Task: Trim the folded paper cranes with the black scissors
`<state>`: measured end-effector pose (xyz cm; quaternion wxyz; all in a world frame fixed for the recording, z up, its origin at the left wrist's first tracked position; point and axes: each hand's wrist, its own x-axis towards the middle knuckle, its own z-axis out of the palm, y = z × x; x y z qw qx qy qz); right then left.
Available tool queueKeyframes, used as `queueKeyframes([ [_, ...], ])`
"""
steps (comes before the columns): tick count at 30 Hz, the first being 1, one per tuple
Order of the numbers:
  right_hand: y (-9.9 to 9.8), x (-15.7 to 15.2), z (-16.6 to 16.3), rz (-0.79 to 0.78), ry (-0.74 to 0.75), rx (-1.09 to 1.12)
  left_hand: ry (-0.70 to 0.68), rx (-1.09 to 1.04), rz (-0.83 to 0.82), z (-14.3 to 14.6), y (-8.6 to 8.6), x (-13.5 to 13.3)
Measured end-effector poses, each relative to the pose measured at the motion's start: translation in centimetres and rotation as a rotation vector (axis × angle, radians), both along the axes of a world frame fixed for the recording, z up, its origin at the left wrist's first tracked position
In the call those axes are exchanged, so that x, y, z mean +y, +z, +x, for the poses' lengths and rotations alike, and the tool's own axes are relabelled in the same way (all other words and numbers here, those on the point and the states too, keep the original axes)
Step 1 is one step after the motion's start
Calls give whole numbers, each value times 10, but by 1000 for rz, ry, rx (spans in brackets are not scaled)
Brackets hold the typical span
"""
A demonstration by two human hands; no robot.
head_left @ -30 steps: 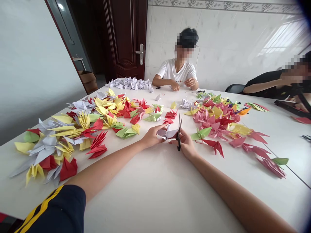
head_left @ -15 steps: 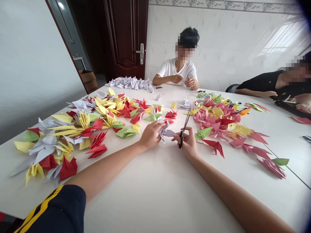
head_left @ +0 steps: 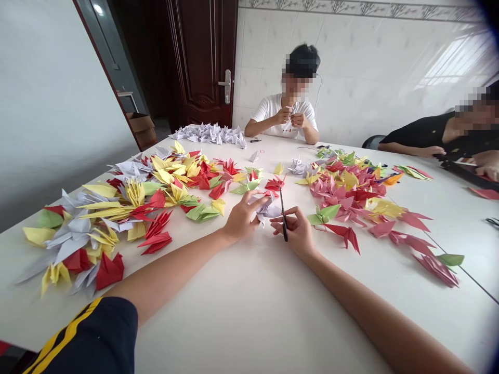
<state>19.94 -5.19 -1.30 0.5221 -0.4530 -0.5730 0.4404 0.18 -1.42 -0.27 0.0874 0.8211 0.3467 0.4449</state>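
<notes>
My left hand (head_left: 242,218) pinches a pale lilac origami crane (head_left: 270,209) a little above the white table (head_left: 241,311). Scissors with black handles (head_left: 285,228) are in my right hand (head_left: 297,232), their blades pointing up and away beside the crane's right side. Whether the blades touch the paper I cannot tell. Just beyond the crane lies a red folded paper piece (head_left: 275,183). A green paper crane (head_left: 324,213) rests right of my right hand. Part of the crane is hidden behind my left fingers.
Left of me spreads a heap of yellow, red, green and lilac cranes (head_left: 128,200). A mostly pink pile (head_left: 339,189) lies to the right, a white pile (head_left: 210,133) at the back left. One person (head_left: 283,117) sits opposite, another (head_left: 421,135) at the right.
My right hand and the scissors have shifted slightly left, and the scissors stand more upright. The crane has turned in my left fingers. The person opposite has raised both hands.
</notes>
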Motion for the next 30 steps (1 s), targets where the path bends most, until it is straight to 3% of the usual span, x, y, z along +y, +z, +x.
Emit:
queueKeyframes([
  [7, -2, -1, -1, -48, 102, -3, -184, -129, -42, 5, 2, -1],
  [12, -4, 0, 0, -63, 153, -33, -337, -238, -350, 10, -4, 1],
  [16, -5, 1, 2, -80, 206, -44, -357, -368, -559, 11, -10, 7],
  [21, -4, 2, 2, -111, 276, -33, -481, -297, -807, 10, -10, 15],
  [27, 0, -2, -3, -79, 366, 43, -433, -263, -762, 7, -8, 16],
  [30, 0, -5, -3, -13, 259, 39, -366, -365, -726, 1, -7, 23],
])
